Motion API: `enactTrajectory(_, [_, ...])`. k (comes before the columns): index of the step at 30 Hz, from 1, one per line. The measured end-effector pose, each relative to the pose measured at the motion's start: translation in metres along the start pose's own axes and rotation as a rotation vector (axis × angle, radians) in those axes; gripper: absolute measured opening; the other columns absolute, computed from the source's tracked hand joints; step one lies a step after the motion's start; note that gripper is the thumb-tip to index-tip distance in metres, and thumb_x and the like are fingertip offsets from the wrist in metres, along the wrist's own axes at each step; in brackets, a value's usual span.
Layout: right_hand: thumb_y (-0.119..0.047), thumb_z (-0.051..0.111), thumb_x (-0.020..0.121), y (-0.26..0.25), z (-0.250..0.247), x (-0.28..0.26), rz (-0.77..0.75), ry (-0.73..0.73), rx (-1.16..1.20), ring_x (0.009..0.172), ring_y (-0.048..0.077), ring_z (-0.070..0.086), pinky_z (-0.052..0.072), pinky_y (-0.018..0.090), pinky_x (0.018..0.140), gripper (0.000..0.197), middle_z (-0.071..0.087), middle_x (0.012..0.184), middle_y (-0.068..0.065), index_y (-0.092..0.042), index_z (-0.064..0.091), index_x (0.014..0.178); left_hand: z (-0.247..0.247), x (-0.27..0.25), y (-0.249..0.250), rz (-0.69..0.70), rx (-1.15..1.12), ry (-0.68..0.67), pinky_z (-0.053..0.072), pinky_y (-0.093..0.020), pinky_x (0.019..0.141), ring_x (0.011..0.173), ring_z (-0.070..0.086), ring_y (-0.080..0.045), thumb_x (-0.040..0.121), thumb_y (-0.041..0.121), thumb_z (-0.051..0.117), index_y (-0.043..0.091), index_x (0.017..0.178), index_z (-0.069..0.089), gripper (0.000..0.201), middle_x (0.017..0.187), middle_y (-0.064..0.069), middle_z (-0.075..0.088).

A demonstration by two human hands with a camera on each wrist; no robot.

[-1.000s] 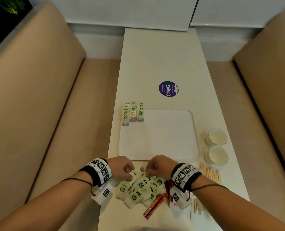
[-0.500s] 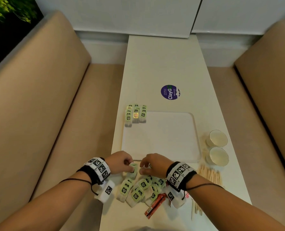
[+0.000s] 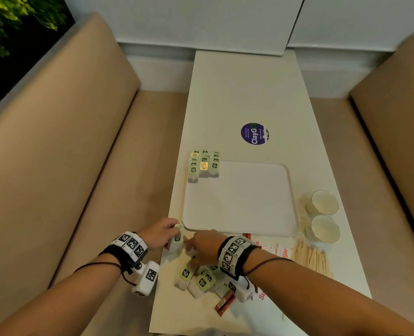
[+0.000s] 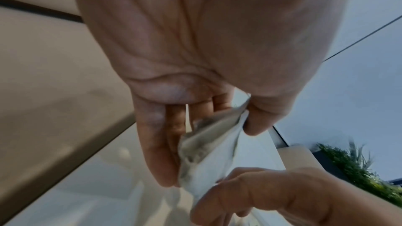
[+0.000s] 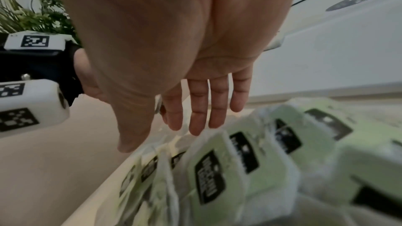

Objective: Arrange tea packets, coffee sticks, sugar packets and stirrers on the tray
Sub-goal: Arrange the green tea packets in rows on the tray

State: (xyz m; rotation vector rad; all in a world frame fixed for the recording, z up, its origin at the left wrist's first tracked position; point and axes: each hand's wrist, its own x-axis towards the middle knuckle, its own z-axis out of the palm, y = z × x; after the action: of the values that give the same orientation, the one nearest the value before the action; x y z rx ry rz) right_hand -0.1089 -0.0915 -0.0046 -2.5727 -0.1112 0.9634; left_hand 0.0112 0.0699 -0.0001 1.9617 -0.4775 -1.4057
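The left hand (image 3: 161, 235) has its grip clamped on a small stack of tea packets (image 3: 177, 237), thumb on one face and fingers curled behind the soft white pouches, held just above the tabletop (image 3: 244, 93) at the near left corner of the tray (image 3: 239, 197). The right hand (image 3: 204, 247) is apart: its fingers (image 5: 196, 109) reach out straight and relaxed, holding nothing, hovering over the loose heap of tea packets (image 3: 196, 277) near the table's front edge, close beside the left hand's stack.

The likeliest slip, as I judge it, is the pinched stack fanning out or shedding a pouch on the way to the tray, since the bags are limp and only squeezed at one end. The heap also lies close to the left edge of the tabletop, so a careless sweep of the right hand could push packets off.

On the tray's far left corner three rows of tea packets (image 3: 204, 164) already stand arranged. Sugar packets (image 3: 277, 251), wooden stirrers (image 3: 310, 259) and red coffee sticks (image 3: 224, 304) lie off the tray to the right, beside two paper cups (image 3: 322, 215).
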Motion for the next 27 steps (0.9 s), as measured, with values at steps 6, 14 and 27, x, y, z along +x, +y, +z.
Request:
enactTrajectory(6, [-0.062, 0.064, 0.086, -0.014, 0.01, 0.008, -0.008, -0.088, -0.089, 0.098, 0.028, 0.065, 0.052, 0.044, 0.091, 0.055, 0.069, 0.105, 0.004, -0.016, 0.071, 0.117, 0.0, -0.008, -0.005, -0.036, -0.028, 0.054, 0.043, -0.04, 0.068, 0.072, 0.05, -0.024, 0.072, 0.046, 0.06, 0.015, 0.087, 0.054, 0.035, 0.08, -0.009, 0.052])
enactTrajectory(14, [-0.048, 0.065, 0.092, -0.022, 0.017, 0.008, -0.025, -0.015, -0.147, 0.102, 0.029, 0.061, 0.038, 0.045, 0.093, 0.034, 0.067, 0.106, 0.002, -0.023, 0.072, 0.115, 0.0, -0.015, 0.004, -0.054, -0.093, 0.018, 0.059, -0.037, 0.062, 0.076, 0.065, -0.027, 0.099, 0.01, 0.055, 0.008, 0.093, 0.054, 0.007, 0.086, -0.016, 0.062])
enactTrajectory(27, [-0.035, 0.057, 0.098, -0.014, -0.03, -0.015, -0.104, 0.036, 0.002, 0.088, 0.022, 0.066, 0.054, 0.035, 0.082, 0.025, 0.074, 0.098, 0.001, -0.022, 0.074, 0.111, 0.002, -0.017, 0.019, -0.036, -0.201, 0.034, 0.063, -0.046, 0.071, 0.077, 0.07, -0.02, 0.105, 0.019, 0.048, 0.011, 0.102, 0.053, 0.01, 0.094, -0.006, 0.061])
